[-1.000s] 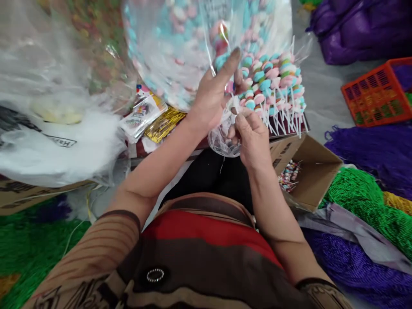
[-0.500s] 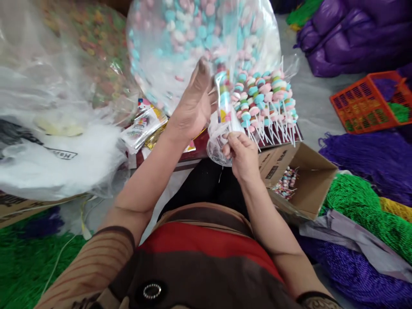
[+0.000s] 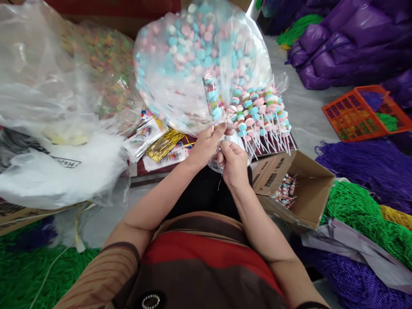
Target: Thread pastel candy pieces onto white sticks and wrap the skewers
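1. From where I stand, the wrapped candy stick (image 3: 213,99) is upright in front of the big clear bag (image 3: 183,47), just left of the loose candy sticks (image 3: 254,109) along the table (image 3: 140,168).
2. The left hand (image 3: 210,143) is closed, thumb and fingers pinching the gathered lower part of the wrapper.
3. The right hand (image 3: 234,161) is just beneath, fingertips pressed together at the lower end; I can't tell whether stick or wrapper tail lies between them.
4. A loose pinch could let the wrapper slide or open at the neck, since the film looks slick.
5. Too hard a squeeze or twist there might tear the film or crack the lowest candy, which sits right above the fingers.
6. A sideways swing of the right hand could knock the nearest loose sticks, as they lie close by with their stems poking past the table edge; some might drop into the open cardboard box (image 3: 309,195).
7. Half a second ago the left hand was spread and off the candy, while the right held it alone; now both grip it.
8. The printed packets beside the gold ties (image 3: 165,143) show more fully than they did, the left forearm covering less of them.
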### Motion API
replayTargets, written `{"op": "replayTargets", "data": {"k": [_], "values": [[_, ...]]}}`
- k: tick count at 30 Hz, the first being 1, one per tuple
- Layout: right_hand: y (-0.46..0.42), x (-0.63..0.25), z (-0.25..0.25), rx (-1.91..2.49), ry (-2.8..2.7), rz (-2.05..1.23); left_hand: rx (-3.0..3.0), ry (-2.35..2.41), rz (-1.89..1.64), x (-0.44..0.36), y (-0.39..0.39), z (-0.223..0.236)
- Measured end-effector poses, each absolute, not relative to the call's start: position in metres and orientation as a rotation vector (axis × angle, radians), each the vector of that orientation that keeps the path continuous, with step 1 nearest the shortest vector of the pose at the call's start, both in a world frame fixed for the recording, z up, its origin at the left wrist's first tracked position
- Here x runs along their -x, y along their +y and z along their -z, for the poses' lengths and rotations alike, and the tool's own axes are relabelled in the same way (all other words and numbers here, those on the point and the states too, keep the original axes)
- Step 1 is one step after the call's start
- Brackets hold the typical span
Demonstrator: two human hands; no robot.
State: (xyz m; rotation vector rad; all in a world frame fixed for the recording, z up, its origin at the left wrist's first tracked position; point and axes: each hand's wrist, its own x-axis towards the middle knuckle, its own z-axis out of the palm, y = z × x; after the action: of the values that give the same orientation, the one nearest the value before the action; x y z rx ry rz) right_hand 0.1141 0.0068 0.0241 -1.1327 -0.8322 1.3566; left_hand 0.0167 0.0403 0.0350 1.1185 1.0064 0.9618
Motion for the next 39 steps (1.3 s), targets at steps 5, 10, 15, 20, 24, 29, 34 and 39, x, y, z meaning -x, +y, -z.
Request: {"op": "replayTargets", "data": {"k": [5,10,15,20,24,29,34,39], "values": [[0.004,-0.115,-0.013,1.151,-0.852,-1.320,-1.169,0.939,-0.848,-0.009,0.039,-0.023],[0.008,-0.158,-0.032,1.225,-1.217,-1.375,-1.030,0.874,-0.985,0.003,0.038,-0.028],[0.030,-0.185,-0.067,1.089,-1.112,-1.182,-1.004,0.570,-0.829,0.008,0.018,-0.045],[0.045,-0.153,-0.071,0.832,-1.070,-1.602,-0.872,0.305,-0.575,0.002,0.001,-0.042],[0.041,-0.127,-0.067,0.790,-0.988,-1.658,-0.832,0.285,-0.491,-0.002,-0.005,-0.035],[0.030,-0.120,-0.070,0.729,-0.935,-1.768,-0.849,0.237,-0.393,0.001,-0.011,-0.022],[0.027,-0.125,-0.072,0.890,-1.014,-1.570,-0.746,0.436,-0.671,0.020,-0.003,-0.012],[0.023,-0.120,-0.068,0.995,-1.218,-1.346,-0.840,0.499,-0.740,0.012,-0.004,-0.018]]}}
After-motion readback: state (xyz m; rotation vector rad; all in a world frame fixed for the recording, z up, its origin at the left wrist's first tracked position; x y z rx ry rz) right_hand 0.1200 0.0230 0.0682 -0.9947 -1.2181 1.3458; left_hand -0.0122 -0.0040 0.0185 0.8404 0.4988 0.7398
